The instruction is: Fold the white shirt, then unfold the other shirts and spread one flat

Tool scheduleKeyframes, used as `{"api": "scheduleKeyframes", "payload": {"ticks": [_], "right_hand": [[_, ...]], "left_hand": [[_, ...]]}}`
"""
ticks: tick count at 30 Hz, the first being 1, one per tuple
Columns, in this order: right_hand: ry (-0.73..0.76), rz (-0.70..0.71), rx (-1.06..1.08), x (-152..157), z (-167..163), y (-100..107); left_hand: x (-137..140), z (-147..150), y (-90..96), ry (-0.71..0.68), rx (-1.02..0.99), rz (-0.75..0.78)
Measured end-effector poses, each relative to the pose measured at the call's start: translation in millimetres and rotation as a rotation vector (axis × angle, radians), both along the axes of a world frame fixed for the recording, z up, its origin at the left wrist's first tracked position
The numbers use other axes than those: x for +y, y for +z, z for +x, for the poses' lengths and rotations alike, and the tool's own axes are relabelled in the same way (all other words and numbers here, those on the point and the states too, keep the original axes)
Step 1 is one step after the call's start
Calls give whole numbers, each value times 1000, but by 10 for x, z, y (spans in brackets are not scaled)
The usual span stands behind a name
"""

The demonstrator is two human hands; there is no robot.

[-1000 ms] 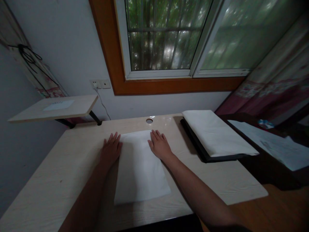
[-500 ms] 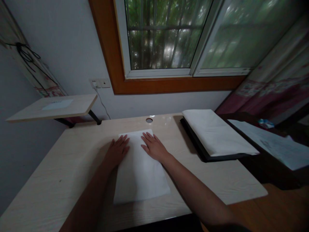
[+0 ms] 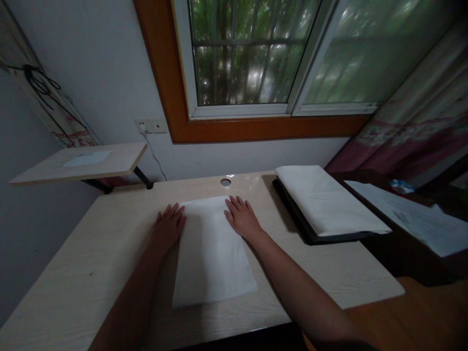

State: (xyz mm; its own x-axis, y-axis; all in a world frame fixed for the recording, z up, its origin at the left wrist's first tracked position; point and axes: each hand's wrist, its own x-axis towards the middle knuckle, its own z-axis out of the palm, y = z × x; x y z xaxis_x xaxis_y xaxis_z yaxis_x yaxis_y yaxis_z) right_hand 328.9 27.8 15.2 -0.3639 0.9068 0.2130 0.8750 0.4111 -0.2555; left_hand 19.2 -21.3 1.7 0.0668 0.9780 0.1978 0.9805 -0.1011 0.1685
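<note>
A white sheet, which looks like paper or thin cloth, lies flat on the pale wooden desk. At its far left corner rests my left hand, palm down, fingers extended, the fingertips at the sheet's edge. My right hand lies flat across the far right corner, its fingers slightly spread and pointing away from me. Neither hand grips anything. The undersides of both hands are hidden.
Right of the sheet, a stack of folded white material sits on a black folder-like base. Beyond it, a printed sheet lies on a dark surface. A raised shelf stands at left, and a cable hole is near the back edge.
Both hands have slid outward, my left hand to the left and my right hand to the right, from the sheet's middle area to its edges. The sheet has stayed in place.
</note>
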Motion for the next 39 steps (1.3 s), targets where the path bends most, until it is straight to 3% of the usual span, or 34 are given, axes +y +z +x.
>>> {"api": "scheduleKeyframes", "payload": {"ticks": [8,12,15,18,24,30,35,39], "right_hand": [[-48,67,-14,38,37,-51],[-63,126,20,53,53,-31],[-36,182,94,55,58,53],[38,201,150,28,45,163],[282,92,37,-85,-14,307],[219,17,28,-109,-17,335],[162,3,80,-62,11,237],[74,24,146,-12,28,178]], "left_hand": [[43,-125,-60,-90,-137,138],[39,-177,-16,-297,-226,235],[23,-183,21,-492,-275,210],[7,-169,58,-559,-294,157],[-16,-126,141,-398,-288,102],[-8,-120,127,-203,-251,107],[-19,-148,115,-146,-188,177],[-35,-138,177,-12,-199,214]]}}
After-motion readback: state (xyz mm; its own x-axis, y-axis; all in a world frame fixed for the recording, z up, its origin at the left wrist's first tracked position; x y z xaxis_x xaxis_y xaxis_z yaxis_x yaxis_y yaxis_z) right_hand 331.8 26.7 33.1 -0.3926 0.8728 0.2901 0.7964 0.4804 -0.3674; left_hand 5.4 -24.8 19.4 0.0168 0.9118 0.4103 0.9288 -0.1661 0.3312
